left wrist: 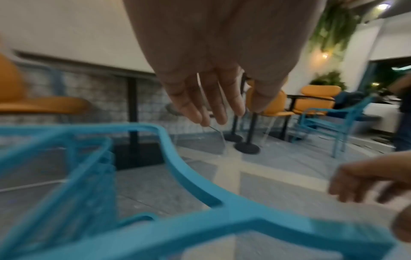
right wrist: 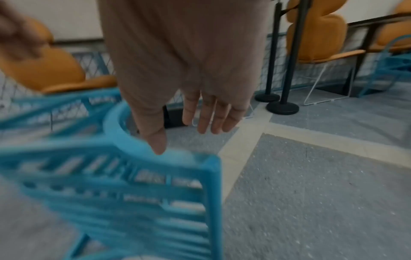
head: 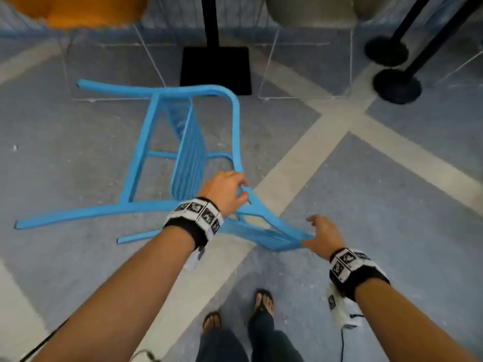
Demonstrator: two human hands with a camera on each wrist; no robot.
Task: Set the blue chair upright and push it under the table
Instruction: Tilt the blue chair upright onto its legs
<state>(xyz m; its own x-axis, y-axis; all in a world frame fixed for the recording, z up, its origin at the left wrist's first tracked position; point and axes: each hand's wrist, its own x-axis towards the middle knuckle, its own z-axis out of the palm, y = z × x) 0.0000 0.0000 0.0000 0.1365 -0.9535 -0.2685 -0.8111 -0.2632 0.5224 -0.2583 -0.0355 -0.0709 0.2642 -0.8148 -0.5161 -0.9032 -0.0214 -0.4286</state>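
The blue metal chair (head: 188, 150) lies tipped over on the floor, legs pointing left and slatted backrest toward me. My left hand (head: 226, 192) hovers over the armrest bar where it meets the backrest; in the left wrist view its fingers (left wrist: 213, 105) are straight and sit above the chair frame (left wrist: 177, 168), gripping nothing. My right hand (head: 322, 237) is at the backrest's top corner. Its fingers (right wrist: 211, 112) are straight, and the thumb tip touches the chair corner (right wrist: 209, 163). The table's black post and square base (head: 215, 69) stand just beyond the chair; the tabletop is out of view.
Orange and grey chairs on white wire legs (head: 271, 64) flank the table base. Two black stanchion bases (head: 397, 86) stand at the far right. My sandalled feet (head: 264, 301) are just behind the chair. Another blue chair (left wrist: 333, 119) and a person (left wrist: 402, 114) are off to the right.
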